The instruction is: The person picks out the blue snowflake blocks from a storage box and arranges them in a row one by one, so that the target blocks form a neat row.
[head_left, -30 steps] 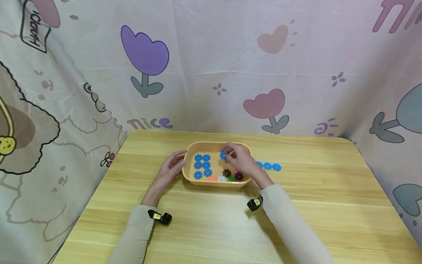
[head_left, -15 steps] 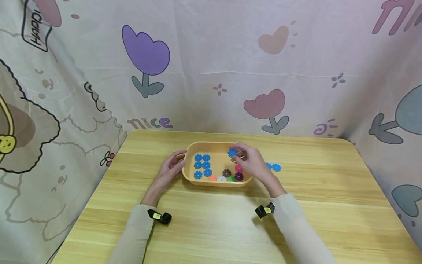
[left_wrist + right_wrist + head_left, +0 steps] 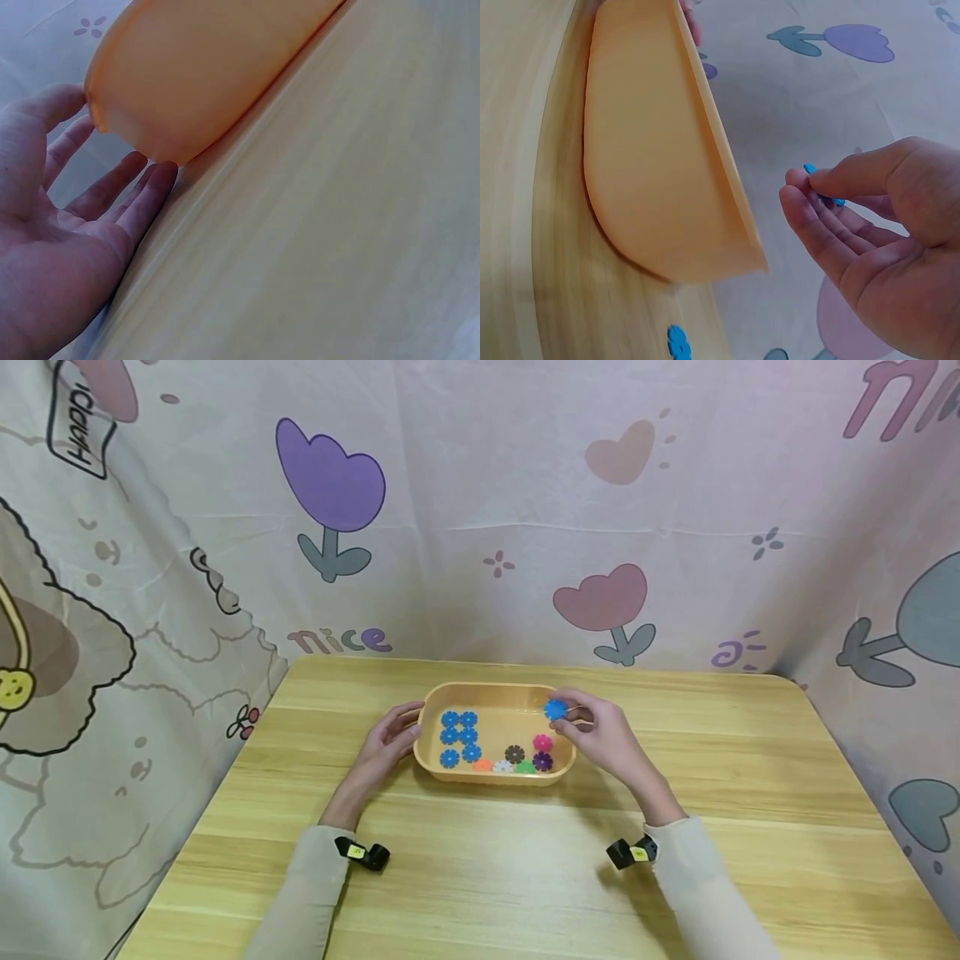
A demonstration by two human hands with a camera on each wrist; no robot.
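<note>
In the head view my right hand (image 3: 606, 739) pinches a blue snowflake disc (image 3: 555, 709) between thumb and fingertips, raised over the right end of a yellow-orange plastic tray (image 3: 495, 779). The right wrist view shows the same pinched disc (image 3: 808, 169) edge-on, apart from the tray rim. At the tray's left end rests my left hand (image 3: 381, 750), its relaxed fingers (image 3: 105, 187) spread against the outer wall. Several blue snowflake discs (image 3: 468, 736) lie inside on the left.
Inside the tray, nearer its front right, sit pink (image 3: 542, 742), purple (image 3: 542, 762), brown (image 3: 514, 754), white, green and orange discs. Another blue disc (image 3: 678, 343) lies on the wooden table (image 3: 480, 877) beyond the tray's right end. A patterned curtain (image 3: 465, 510) hangs behind the table.
My right hand has moved right with the blue disc, from over the tray's inside to its right end. It now covers the blue discs seen earlier on the table. The left hand stays put.
</note>
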